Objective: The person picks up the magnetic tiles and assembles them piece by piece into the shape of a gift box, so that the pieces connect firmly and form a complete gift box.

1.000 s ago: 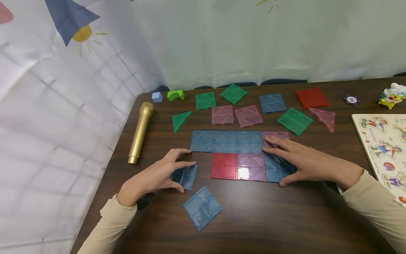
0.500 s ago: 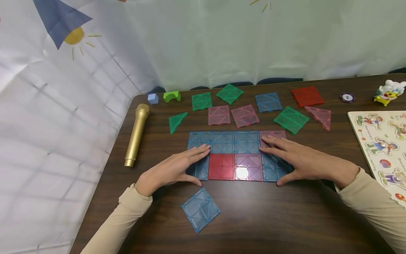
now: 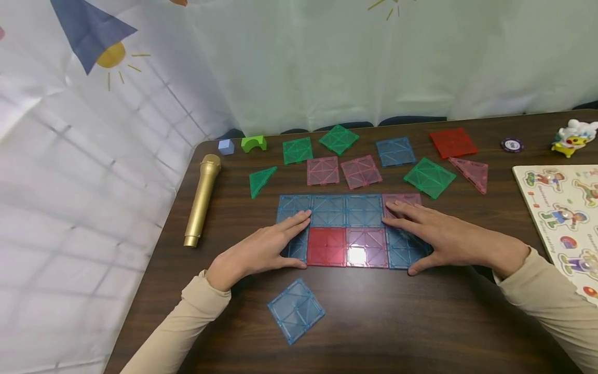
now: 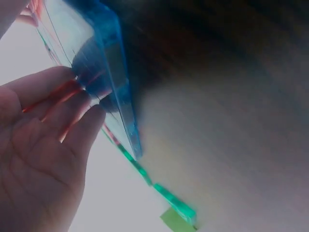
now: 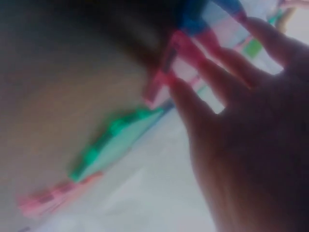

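Observation:
Translucent square magnetic tiles lie edge to edge in two rows in the head view. The back row has three blue tiles (image 3: 328,210) and a pink tile (image 3: 403,199). In front lie a blue tile (image 3: 299,250), a red tile (image 3: 326,246), a pink tile (image 3: 366,239) and another blue tile (image 3: 403,255). My left hand (image 3: 257,252) rests over the left end, fingers extended, partly covering the tiles there. At the right end my right hand (image 3: 448,236) spreads its fingers over the pink and blue tiles, thumb by the front edge.
A loose blue tile (image 3: 296,311) lies nearer me. Behind the rows are scattered green (image 3: 430,177), pink (image 3: 364,172), blue and red tiles. A gold microphone (image 3: 202,201) lies left; a picture puzzle board (image 3: 565,218), poker chip (image 3: 512,145) and small figurine (image 3: 574,138) are right.
My left hand has moved right, bringing a blue tile against the red tile at the front row's left end, then shifted slightly further right. My right hand has stayed in place.

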### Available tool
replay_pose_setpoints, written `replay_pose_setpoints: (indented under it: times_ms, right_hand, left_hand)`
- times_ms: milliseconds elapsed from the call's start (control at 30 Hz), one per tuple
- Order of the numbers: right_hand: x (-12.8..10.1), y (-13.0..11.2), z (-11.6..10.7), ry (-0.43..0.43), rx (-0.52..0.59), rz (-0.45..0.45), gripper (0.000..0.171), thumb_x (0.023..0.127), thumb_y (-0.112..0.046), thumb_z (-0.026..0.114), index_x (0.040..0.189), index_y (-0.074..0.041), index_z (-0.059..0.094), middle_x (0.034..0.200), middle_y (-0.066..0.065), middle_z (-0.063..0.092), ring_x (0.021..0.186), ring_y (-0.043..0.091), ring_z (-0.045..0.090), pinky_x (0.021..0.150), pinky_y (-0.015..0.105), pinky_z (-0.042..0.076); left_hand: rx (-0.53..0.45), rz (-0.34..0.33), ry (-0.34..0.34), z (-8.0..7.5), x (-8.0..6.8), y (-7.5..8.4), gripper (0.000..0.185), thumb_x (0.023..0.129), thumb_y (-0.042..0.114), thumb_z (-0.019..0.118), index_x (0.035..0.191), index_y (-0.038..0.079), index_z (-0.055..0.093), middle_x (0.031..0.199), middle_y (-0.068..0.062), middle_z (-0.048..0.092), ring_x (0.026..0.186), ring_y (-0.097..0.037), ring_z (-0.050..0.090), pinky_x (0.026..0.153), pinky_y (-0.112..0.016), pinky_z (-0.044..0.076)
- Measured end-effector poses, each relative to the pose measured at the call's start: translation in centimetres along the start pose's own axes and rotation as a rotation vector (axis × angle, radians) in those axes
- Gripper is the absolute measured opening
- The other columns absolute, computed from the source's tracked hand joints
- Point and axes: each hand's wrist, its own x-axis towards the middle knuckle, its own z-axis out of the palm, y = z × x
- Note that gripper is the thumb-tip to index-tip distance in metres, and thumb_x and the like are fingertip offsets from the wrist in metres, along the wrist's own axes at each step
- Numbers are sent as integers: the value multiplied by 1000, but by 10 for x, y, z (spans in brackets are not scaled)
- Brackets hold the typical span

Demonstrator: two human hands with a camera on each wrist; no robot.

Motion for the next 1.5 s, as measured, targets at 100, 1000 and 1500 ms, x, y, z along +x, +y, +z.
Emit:
replay_pose_setpoints:
  times_ms: [100,1000,1500]
  right_hand:
    - [9,-4,-9,3,-38,6,82,87,-54,81,151,-10,55,160,22,42,140,48,46,105,69,44]
    - [67,-17,-14,-10,-197,126,73,102,-37,69,154,8,43,159,35,36,145,51,38,109,64,42]
    - [67,-21,-2,20,-258,124,73,105,-38,64,156,8,40,160,34,34,147,52,35,108,62,45]
  left_hand:
    - [26,-15,11,1,-1,3,96,93,46,79,163,2,31,173,-11,22,155,-29,30,117,-48,40]
    - [40,-36,-1,5,0,10,94,96,47,75,164,3,27,174,-11,19,158,-29,25,116,-48,40]
    - [56,-79,22,-28,41,3,72,106,48,58,158,1,42,171,-17,25,156,-31,29,117,-51,40]
